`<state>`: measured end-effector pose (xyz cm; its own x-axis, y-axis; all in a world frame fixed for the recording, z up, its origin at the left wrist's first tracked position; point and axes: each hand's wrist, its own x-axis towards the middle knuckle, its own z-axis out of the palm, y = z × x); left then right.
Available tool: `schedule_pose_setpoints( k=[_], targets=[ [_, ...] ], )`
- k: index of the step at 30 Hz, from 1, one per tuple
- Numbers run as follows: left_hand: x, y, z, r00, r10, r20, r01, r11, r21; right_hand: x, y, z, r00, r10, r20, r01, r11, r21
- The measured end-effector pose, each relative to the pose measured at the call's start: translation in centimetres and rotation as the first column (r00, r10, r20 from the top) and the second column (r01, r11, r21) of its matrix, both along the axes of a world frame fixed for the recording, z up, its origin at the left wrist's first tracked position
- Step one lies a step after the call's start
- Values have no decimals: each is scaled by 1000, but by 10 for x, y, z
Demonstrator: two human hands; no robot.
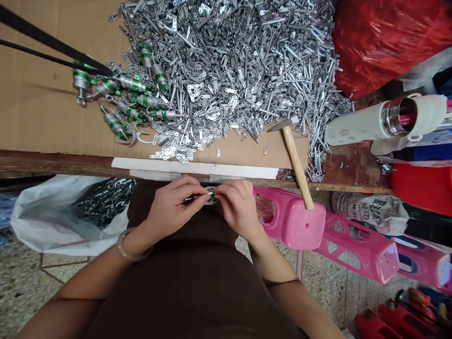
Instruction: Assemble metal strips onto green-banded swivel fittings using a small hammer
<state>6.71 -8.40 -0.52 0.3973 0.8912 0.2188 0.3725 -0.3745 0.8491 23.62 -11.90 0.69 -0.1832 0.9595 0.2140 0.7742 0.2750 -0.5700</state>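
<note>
My left hand (pixel 169 209) and my right hand (pixel 238 207) meet just below the table edge, over my brown lap. Both pinch one small metal part with a green band (pixel 211 195); a dark thin pin sticks out of it to the left under my left fingers. A pale bangle sits on my left wrist. On the table above lies a big heap of small silver plates and pins (pixel 240 66). Several finished silver pieces with green bands (pixel 130 101) lie at the heap's left edge.
A wooden-handled hammer (pixel 296 165) lies over the table's front edge on the cardboard sheet (pixel 38 108). A white bag of dark metal parts (pixel 102 202) sits on the floor at left. Pink plastic stools (pixel 307 221), a white flask (pixel 384 120) and a red bag (pixel 388 37) crowd the right.
</note>
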Motion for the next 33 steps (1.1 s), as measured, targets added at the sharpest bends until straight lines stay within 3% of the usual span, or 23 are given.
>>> schedule_pose_setpoints(
  k=[5,9,15,18,20,23,27,30,33],
  targets=[
    [0,1,-8,999,-11,-46,16,993,113,0,7,1,999,-2,-33,-5,973,-229],
    [1,1,-11,998,4,-55,1,996,92,2,10,2,996,16,-85,-43,946,-322],
    [2,2,-8,999,-6,-51,12,995,103,-1,8,5,1000,18,-12,-20,965,-262],
    [2,0,-13,993,34,-109,-13,981,193,-2,9,4,1000,-2,5,3,961,-277],
    [1,-1,-20,983,63,-175,1,939,344,-1,11,4,1000,-23,5,23,942,-334],
    [-6,2,-32,961,43,-275,116,837,535,2,15,2,998,-57,-11,48,907,-419],
    [-12,9,-42,909,35,-415,241,769,592,-1,19,-3,992,-128,3,117,893,-435],
    [-12,11,-44,896,51,-441,246,770,589,-4,20,-6,974,-214,69,224,902,-370],
    [-8,9,-42,899,56,-434,214,809,547,-1,26,-7,969,-238,70,247,896,-368]
  ],
)
